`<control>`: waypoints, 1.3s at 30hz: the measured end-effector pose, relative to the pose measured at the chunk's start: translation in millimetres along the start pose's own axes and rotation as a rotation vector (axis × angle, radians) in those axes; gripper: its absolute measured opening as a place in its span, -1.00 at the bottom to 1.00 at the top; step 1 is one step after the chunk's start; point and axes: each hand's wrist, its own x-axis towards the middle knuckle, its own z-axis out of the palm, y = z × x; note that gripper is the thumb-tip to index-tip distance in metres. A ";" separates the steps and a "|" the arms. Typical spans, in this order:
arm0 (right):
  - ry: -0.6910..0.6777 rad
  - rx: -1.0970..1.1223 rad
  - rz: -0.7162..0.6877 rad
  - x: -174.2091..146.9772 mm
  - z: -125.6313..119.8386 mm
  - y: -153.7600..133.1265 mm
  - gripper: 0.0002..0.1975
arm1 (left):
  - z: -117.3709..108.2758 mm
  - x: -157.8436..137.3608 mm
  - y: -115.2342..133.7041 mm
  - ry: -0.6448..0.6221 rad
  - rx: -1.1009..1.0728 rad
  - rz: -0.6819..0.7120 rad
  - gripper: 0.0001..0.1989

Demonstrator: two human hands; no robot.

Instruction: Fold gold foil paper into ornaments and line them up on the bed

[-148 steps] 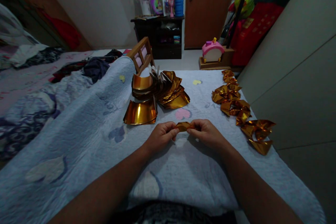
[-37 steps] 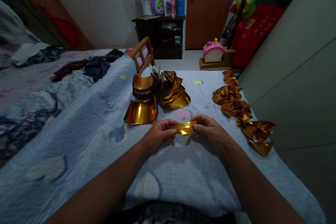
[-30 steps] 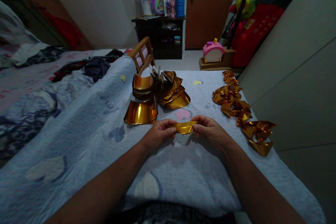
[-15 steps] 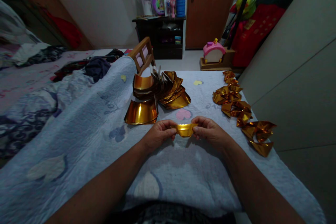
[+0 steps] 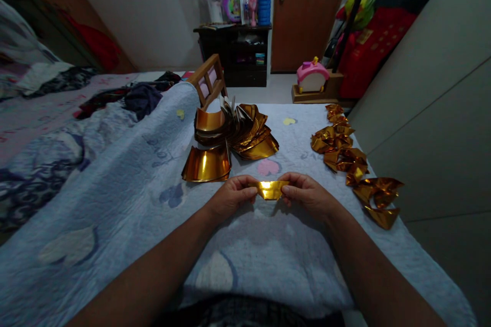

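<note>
A small folded piece of gold foil paper (image 5: pixel 270 190) is stretched level between my two hands, just above the bed cover. My left hand (image 5: pixel 238 191) pinches its left end between thumb and fingers. At the other end, the thumb and fingers of my right hand (image 5: pixel 301 189) are closed on it too. Beyond my hands, stacks of curved gold foil sheets (image 5: pixel 207 163) lie fanned out to the left of centre. A row of folded gold foil pieces (image 5: pixel 347 158) runs along the bed's right edge.
A pale blue quilt (image 5: pixel 268 255) with heart shapes covers the surface. Its left side rises over a wooden rail (image 5: pixel 209 76), with rumpled clothes (image 5: pixel 141 99) beyond. A dark cabinet (image 5: pixel 233 56), a pink toy (image 5: pixel 312 76) and a door (image 5: pixel 307 20) stand at the back.
Both hands keep their pinch on the foil piece. It has tilted slightly, and its front catches more light now. The stacks and the row look the same.
</note>
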 end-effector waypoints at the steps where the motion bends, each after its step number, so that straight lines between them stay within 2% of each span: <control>1: 0.004 -0.002 0.000 0.1 0.1 -0.1 -0.73 | 0.4 0.1 0.2 0.000 -0.011 -0.002 -0.63; 9: 0.015 0.020 -0.012 2.1 1.3 -1.6 -0.71 | 1.9 0.1 0.6 0.018 -0.092 -0.018 -0.62; 16: 0.053 0.024 0.005 2.6 2.5 -0.9 -0.68 | 3.4 0.2 2.7 0.020 -0.089 -0.017 -0.61; 30: 0.083 0.040 -0.079 3.2 1.8 1.5 -0.70 | 5.0 0.8 3.7 0.047 -0.032 -0.006 -0.59; 39: 0.063 0.036 -0.027 3.5 0.3 2.2 -0.67 | 1.7 1.2 1.4 0.042 -0.071 -0.013 -0.61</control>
